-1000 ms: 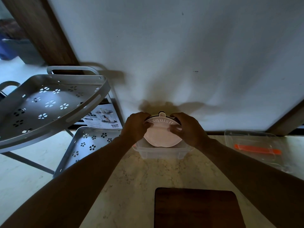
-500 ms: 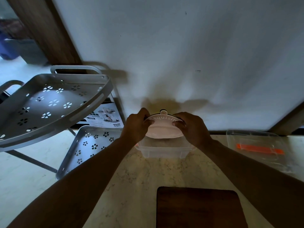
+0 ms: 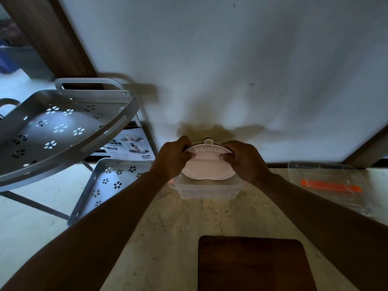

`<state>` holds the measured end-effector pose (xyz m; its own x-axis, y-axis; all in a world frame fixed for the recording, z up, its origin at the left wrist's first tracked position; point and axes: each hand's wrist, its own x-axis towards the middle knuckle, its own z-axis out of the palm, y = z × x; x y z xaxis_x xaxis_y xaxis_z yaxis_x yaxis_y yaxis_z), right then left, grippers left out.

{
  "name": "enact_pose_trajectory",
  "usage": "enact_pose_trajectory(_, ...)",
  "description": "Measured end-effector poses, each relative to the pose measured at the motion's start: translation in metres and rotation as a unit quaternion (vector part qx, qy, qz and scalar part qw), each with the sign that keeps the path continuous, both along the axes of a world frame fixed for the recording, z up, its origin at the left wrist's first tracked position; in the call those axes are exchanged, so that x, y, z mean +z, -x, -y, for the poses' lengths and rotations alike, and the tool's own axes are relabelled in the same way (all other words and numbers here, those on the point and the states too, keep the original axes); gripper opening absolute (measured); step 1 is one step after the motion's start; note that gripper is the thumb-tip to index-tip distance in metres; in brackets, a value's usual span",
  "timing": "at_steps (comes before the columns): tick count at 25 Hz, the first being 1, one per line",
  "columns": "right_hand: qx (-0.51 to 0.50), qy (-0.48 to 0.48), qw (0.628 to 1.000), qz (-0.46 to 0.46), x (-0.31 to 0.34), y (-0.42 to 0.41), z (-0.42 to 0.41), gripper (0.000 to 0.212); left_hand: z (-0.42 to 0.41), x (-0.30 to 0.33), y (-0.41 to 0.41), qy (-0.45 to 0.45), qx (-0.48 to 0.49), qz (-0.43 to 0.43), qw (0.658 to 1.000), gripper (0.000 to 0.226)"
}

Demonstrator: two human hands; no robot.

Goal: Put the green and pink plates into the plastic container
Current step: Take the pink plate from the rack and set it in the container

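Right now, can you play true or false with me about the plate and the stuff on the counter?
1. Both hands hold the pink plate. True: the left hand and right hand grip its sides.
2. The plate lies flat on the wooden board. False: it is tilted over the clear plastic container.
3. The plate has the word "Exquisite" on it. True.
4. The clear lid with the orange clip is shut on the container. False: it lies on the counter to the right.
5. The grey shelf rack is full of cups. False: no cups show.
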<state>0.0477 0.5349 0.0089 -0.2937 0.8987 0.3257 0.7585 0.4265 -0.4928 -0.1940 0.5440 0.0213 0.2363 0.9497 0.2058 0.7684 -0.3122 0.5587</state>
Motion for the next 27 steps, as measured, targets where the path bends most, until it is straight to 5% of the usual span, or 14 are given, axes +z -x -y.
enact_pose_trajectory(7,-0.013,0.009,1.0,-0.017,0.0002,0.0026,-0.0014,0.023,0.0028,-0.0023,0.0008,-0.013,-0.003,-0.038,0.999,0.019)
enact_pose_trajectory(11,-0.027,-0.006,0.999,-0.045,0.0039,0.0032,0.0002,0.025,0.0025,0.0015,0.007,-0.01,0.012,0.011,1.0,0.016)
enact_pose_trajectory(16,-0.04,0.049,0.996,-0.061,-0.0001,0.0063,-0.0011,0.022,-0.0013,0.0022,0.0097,-0.004,-0.013,-0.051,0.999,0.015)
enact_pose_trajectory(27,-0.044,0.043,0.995,-0.084,0.0044,-0.0021,-0.004,0.018,0.0013,-0.0015,0.0092,0.0,0.026,0.053,0.998,0.039)
